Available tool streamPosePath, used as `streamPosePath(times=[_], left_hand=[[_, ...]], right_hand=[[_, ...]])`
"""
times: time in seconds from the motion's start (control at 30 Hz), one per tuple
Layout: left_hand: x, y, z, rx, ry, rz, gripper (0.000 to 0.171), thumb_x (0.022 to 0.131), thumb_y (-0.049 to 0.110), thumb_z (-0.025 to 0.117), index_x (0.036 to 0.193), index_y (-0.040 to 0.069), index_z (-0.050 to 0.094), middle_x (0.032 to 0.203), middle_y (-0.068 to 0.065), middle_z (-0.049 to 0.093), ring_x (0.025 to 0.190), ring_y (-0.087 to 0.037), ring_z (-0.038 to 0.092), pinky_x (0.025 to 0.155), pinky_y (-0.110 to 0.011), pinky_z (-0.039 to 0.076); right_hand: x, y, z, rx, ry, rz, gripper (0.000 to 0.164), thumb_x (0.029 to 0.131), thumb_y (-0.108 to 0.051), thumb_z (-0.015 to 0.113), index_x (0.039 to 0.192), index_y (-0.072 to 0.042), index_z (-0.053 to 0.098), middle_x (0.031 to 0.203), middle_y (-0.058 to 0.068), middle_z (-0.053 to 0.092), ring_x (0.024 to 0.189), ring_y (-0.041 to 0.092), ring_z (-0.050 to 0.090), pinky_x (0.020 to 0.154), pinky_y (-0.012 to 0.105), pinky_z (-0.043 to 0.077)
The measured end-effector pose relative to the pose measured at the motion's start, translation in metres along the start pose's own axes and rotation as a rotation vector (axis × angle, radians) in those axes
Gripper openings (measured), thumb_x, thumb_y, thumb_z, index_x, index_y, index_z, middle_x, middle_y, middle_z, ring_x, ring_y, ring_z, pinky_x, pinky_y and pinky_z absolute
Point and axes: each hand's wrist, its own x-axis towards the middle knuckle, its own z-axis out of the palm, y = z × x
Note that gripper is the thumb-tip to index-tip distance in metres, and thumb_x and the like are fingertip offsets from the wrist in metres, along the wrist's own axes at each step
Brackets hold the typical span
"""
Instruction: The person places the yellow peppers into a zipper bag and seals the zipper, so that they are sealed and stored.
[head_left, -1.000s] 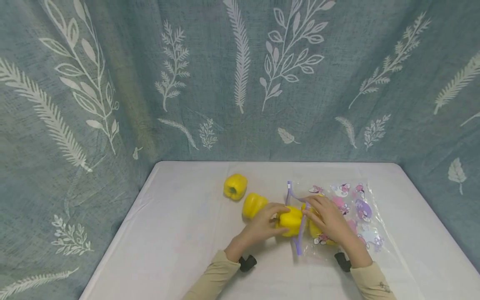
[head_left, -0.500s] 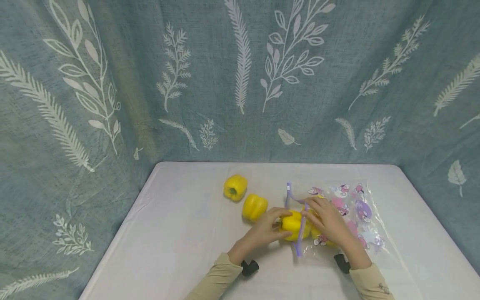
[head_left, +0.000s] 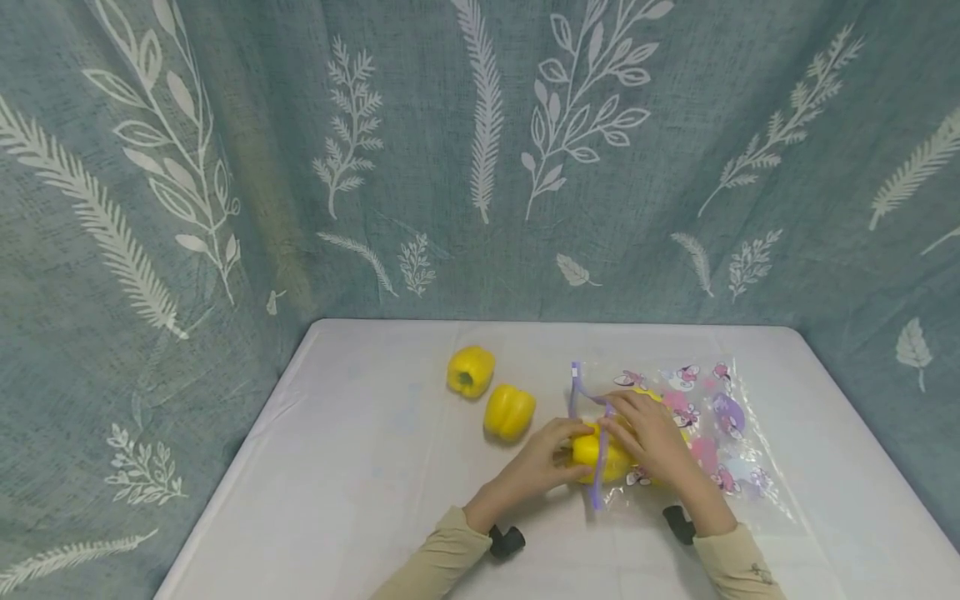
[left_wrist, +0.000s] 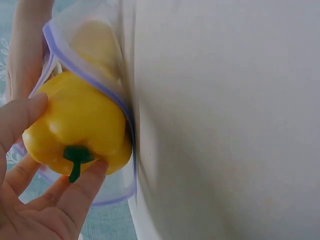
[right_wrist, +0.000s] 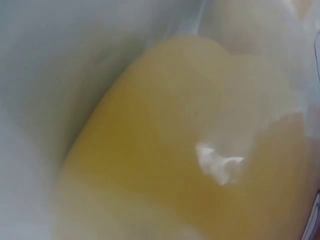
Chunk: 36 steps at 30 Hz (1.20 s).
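Observation:
My left hand point(head_left: 542, 457) grips a yellow bell pepper point(left_wrist: 75, 115) by its stem end, thumb on one side and fingers on the other. The pepper's green stem point(left_wrist: 77, 159) faces back toward the palm. Its far end is inside the mouth of a clear zip bag point(head_left: 742, 475) with a purple zip edge point(left_wrist: 97, 82). My right hand point(head_left: 652, 433) lies over the bag and holds its upper edge raised at the mouth. Behind the gripped pepper, more yellow shows through the plastic, and a large yellow pepper point(right_wrist: 165, 145) fills the right wrist view, blurred.
Two more yellow peppers lie on the white table point(head_left: 360, 467): one pepper point(head_left: 510, 413) just left of the bag, the other pepper point(head_left: 471, 372) farther back. A blue-green curtain point(head_left: 450, 167) with white leaf prints hangs behind the table.
My left hand has moved right, pushing the pepper farther under the purple edge into the bag. The right hand stays nearly in place at the bag's mouth.

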Motion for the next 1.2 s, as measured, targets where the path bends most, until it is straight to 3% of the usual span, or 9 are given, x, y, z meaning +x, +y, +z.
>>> streamPosePath(times=[0.37, 0.53, 0.7, 0.93, 1.2], left_hand=[[-0.001, 0.001, 0.004, -0.089, -0.071, -0.021, 0.052, 0.086, 0.013, 0.066, 0.133, 0.005, 0.045, 0.136, -0.012, 0.044, 0.123, -0.022, 0.046, 0.096, -0.019, 0.043], [-0.001, -0.004, 0.001, -0.068, -0.106, -0.010, 0.050, 0.087, 0.012, 0.063, 0.133, 0.006, 0.044, 0.140, -0.011, 0.042, 0.127, -0.023, 0.043, 0.100, -0.023, 0.041], [-0.001, -0.007, -0.003, -0.111, -0.129, 0.002, 0.048, 0.086, 0.007, 0.062, 0.131, 0.006, 0.047, 0.140, -0.009, 0.044, 0.127, -0.021, 0.044, 0.100, -0.026, 0.042], [-0.002, -0.003, -0.010, -0.060, -0.107, -0.010, 0.047, 0.086, 0.012, 0.064, 0.131, 0.008, 0.049, 0.131, -0.009, 0.050, 0.114, -0.021, 0.052, 0.095, -0.026, 0.047], [-0.003, 0.002, -0.017, -0.061, -0.063, -0.086, 0.044, 0.087, 0.016, 0.065, 0.127, 0.006, 0.051, 0.127, -0.010, 0.053, 0.108, -0.028, 0.056, 0.091, -0.027, 0.050]], right_hand=[[-0.001, -0.001, 0.000, -0.005, 0.011, -0.017, 0.034, 0.092, -0.028, 0.057, 0.123, -0.016, 0.057, 0.121, 0.005, 0.058, 0.112, 0.030, 0.053, 0.094, 0.057, 0.039], [-0.002, -0.001, -0.001, 0.007, 0.004, -0.003, 0.034, 0.092, -0.029, 0.056, 0.124, -0.017, 0.057, 0.122, 0.005, 0.057, 0.113, 0.030, 0.052, 0.095, 0.056, 0.038], [-0.002, -0.002, 0.000, 0.014, 0.007, -0.008, 0.034, 0.091, -0.029, 0.057, 0.123, -0.017, 0.057, 0.121, 0.004, 0.057, 0.112, 0.028, 0.053, 0.095, 0.055, 0.039], [-0.001, -0.001, 0.001, 0.009, 0.014, -0.008, 0.032, 0.092, -0.029, 0.057, 0.122, -0.017, 0.058, 0.120, 0.004, 0.057, 0.112, 0.027, 0.052, 0.094, 0.054, 0.039], [0.001, -0.001, 0.000, 0.009, 0.005, -0.001, 0.031, 0.092, -0.029, 0.056, 0.121, -0.018, 0.058, 0.120, 0.003, 0.057, 0.112, 0.028, 0.053, 0.093, 0.055, 0.040]])
